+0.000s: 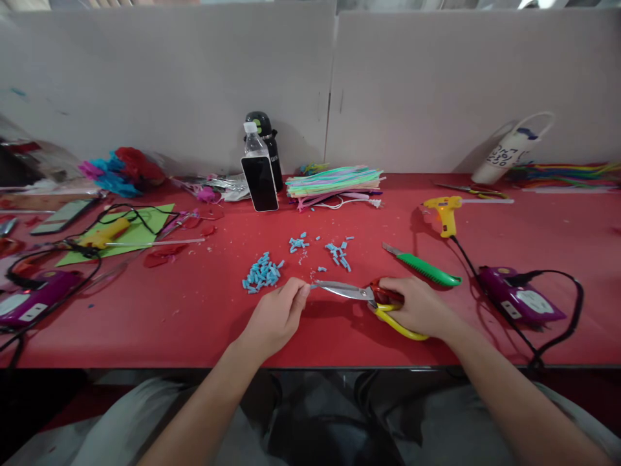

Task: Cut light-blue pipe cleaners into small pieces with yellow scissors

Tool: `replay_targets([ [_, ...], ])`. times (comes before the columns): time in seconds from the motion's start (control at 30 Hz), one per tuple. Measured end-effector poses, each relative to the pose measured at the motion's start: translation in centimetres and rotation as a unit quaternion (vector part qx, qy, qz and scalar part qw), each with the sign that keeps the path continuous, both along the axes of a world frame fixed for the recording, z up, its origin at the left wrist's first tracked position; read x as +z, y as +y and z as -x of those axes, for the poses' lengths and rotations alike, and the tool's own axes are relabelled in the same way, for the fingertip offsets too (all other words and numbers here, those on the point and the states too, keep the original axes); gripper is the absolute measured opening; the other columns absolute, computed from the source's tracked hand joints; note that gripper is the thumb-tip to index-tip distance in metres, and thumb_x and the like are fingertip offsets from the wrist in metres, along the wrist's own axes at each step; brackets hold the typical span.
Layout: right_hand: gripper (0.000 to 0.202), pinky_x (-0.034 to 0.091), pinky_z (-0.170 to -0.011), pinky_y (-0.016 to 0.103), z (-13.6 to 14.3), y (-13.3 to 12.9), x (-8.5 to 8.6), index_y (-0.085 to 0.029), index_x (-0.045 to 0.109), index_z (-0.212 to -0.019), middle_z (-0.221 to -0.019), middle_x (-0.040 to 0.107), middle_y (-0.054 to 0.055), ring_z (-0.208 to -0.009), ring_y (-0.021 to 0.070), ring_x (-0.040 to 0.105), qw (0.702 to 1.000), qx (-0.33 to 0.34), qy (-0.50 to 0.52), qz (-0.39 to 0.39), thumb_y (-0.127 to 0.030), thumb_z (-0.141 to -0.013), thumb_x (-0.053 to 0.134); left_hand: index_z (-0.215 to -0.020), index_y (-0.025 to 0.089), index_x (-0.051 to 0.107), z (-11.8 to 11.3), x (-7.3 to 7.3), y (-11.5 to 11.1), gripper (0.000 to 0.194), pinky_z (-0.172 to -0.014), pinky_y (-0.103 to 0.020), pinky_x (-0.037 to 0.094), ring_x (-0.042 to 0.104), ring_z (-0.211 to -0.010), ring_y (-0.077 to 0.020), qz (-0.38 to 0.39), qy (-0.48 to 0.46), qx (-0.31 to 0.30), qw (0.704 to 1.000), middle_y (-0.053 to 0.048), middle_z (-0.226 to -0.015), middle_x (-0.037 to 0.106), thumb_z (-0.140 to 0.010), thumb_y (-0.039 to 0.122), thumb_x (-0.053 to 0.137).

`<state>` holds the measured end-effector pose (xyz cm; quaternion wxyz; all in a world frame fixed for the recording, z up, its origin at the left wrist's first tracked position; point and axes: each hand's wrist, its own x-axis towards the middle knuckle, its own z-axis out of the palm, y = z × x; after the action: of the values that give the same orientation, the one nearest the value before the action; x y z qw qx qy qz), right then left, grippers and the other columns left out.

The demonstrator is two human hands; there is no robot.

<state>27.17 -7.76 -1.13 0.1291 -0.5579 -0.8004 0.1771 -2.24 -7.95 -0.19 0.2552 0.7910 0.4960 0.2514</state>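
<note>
My right hand is wrapped round the handles of a pair of scissors, one handle red and the other yellow. The blades point left and look nearly closed. My left hand pinches a small blue piece, its end showing at the blade tips; the rest is hidden by my fingers. Just beyond that hand lies a pile of short blue pieces. Two smaller groups of blue pieces and blue bits lie farther back on the red table.
A green utility knife lies right of the scissors, its blade out. Beyond it are a yellow glue gun and a purple power strip with a black cord. A phone leans on a bottle near pastel pipe cleaners.
</note>
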Motion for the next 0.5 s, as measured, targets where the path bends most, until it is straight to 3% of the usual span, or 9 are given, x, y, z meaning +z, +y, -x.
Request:
replay_targets([
  [0.5,0.021,0.023,-0.055,0.026,0.39,0.10,0.30,-0.022,0.048,-0.066,-0.059,0.052,-0.002,-0.055,0.0120,0.036,1.000,-0.004,-0.007,0.007,-0.036,-0.073,0.061,-0.086,0.020,0.047,0.09,-0.21,0.08,0.029,-0.064,-0.027,0.038,0.053,-0.067,-0.0150,0.013,0.015,0.005,1.000,0.000,-0.075,0.056,-0.100,0.038,0.028],
])
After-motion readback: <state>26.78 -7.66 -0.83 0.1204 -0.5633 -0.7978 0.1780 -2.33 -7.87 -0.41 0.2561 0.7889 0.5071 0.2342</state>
